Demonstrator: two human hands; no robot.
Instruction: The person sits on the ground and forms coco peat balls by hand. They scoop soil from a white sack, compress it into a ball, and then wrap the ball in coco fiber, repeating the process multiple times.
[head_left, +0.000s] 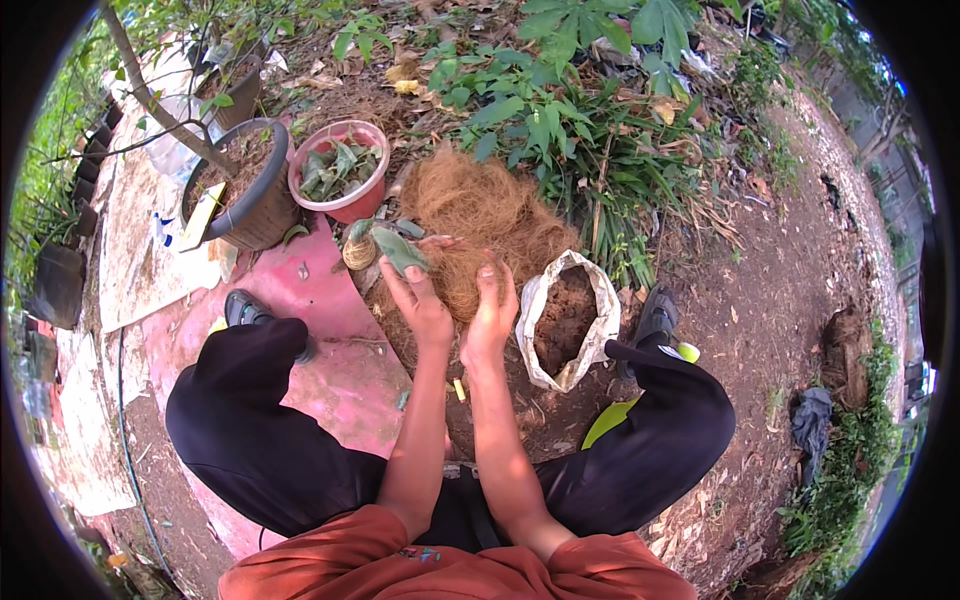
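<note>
A wad of brown coir-like fibre (457, 281) is cupped between my two hands, with grey-green leaves (401, 251) sticking out on its left side. My left hand (422, 304) wraps the left of the wad and touches a leaf. From the other side my right hand (489, 315) presses the fibre, thumb on top. The leaves' stem is hidden. Beyond the hands lies a large loose heap of the same fibre (480, 187). Left of the leaves sits a ball of twine (360, 253). An open white sack (529, 330) of brown crumbly material (566, 315) stands right of my right hand.
A reddish pot (360, 196) holds cut leaves. Beside it, a large pot (262, 214) with a small tree carries a yellow object (202, 214) on its rim. A pink sheet (322, 382) covers ground at left. Leafy plants (540, 120) grow behind the fibre heap.
</note>
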